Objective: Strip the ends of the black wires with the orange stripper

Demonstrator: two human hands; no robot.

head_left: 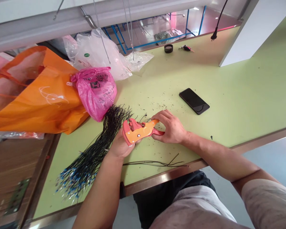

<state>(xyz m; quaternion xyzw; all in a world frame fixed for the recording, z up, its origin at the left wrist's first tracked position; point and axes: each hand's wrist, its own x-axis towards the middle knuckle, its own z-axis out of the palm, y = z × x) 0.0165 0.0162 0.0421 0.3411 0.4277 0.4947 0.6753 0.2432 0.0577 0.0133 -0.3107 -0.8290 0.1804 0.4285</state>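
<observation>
My right hand is wrapped round the handles of an orange and red wire stripper, its jaw end pointing left. My left hand is closed just behind the jaw end; the tool covers most of its fingers, and what they hold is hidden. A thin dark wire end shows near the jaws. Left of my left hand lies a thick bundle of black wires with blue and silvery ends. A few loose black wires lie along the front edge, below the stripper.
A black phone lies right of my hands on the green table. Small dark scraps are scattered around. At the left stand an orange bag, a pink plastic bag and clear bags. A tape roll sits behind.
</observation>
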